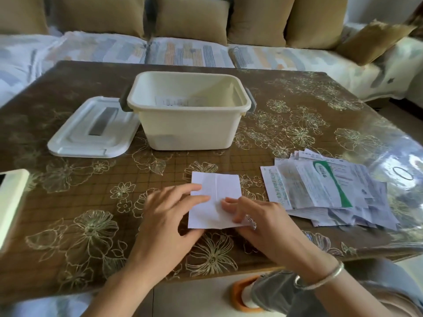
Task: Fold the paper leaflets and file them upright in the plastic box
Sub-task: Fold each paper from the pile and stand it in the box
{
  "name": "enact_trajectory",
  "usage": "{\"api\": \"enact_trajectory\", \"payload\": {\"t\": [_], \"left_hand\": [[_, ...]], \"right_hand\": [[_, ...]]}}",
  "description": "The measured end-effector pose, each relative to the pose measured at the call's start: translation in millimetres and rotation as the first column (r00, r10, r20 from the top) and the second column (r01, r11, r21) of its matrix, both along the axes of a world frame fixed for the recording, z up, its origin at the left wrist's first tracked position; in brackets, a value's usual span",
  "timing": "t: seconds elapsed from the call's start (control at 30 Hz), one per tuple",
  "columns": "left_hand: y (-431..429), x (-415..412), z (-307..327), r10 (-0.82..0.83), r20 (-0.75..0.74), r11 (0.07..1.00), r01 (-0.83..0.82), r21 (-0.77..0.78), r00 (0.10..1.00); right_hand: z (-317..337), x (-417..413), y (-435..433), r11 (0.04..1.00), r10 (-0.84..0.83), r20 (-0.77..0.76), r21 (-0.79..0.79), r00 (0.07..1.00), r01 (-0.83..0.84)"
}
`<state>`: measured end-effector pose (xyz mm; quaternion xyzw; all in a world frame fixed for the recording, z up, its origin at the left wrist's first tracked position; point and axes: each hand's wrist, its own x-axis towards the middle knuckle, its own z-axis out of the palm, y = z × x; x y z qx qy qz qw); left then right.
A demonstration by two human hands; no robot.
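Leaflets [320, 191] are promising to handle as thin, light, floppy paper. Nothing is going to break, but a sheet is likely to be sliding on the glossy cover and creasing wrongly if tugged, so I am judging the safest hold to be a flat press on the face plus a pinch at an edge or corner, then a pinch along the folded spine for carrying. Going by size, the table [286, 99], brown with gold flowers, is carrying everything. The plastic box [190, 129], cream and open-topped, is sitting near its middle with some printed paper [178, 102] showing inside, though whether that is standing upright is hard to tell. The lid [75, 143] is lying flat just left of the box, touching it or nearly so. The unfolded pile is fanning out to the right of the box and nearer the person, covered in small print with one green curve. In front of the box, the white sheet [217, 184] being folded is lying blank side up, showing one crease running away from the person. The left hand [167, 220] is pressing the sheet's left part with nearly straight, spread fingers, gripping nothing. The right hand [263, 220] is curling its fingers over the near right corner, seemingly pinching it where the paper is curling up.
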<state>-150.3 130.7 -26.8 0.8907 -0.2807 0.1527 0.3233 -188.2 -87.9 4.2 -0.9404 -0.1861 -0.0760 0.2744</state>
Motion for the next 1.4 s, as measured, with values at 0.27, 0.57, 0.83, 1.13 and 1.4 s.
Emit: {"api": "enact_trajectory", "payload": {"t": [0.27, 0.57, 0.83, 1.13, 1.4], "left_hand": [[3.2, -13.2, 6.8, -0.006, -0.029, 0.997, 0.004, -0.074, 1.0], [-10.0, -5.7, 7.5, 0.188, -0.113, 0.982, -0.19, -0.003, 0.976], [-14.3, -8.6, 4.7, 0.235, -0.12, 0.972, -0.235, 0.007, 0.965], [-16.2, -7.8, 1.6, 0.143, 0.094, 0.981, -0.154, 0.121, 0.985], [-12.2, -5.6, -3.0, 0.105, 0.055, 0.986, -0.111, 0.123, 0.993]], "right_hand": [[9.3, -10.7, 3.7, 0.968, -0.06, -0.12, 0.237, 0.991, 0.087], [-4.5, 7.6, 16.8, 0.913, -0.325, -0.061, 0.238, 0.944, 0.33], [-8.9, 15.1, 17.2, 0.92, -0.39, -0.01, 0.046, 0.921, 0.39], [30.3, 52.6, 17.9, 0.917, -0.147, -0.176, -0.393, 0.973, 0.068], [47.1, 111.7, 44.0, 0.819, -0.104, -0.47, -0.541, 0.877, -0.193]]}}
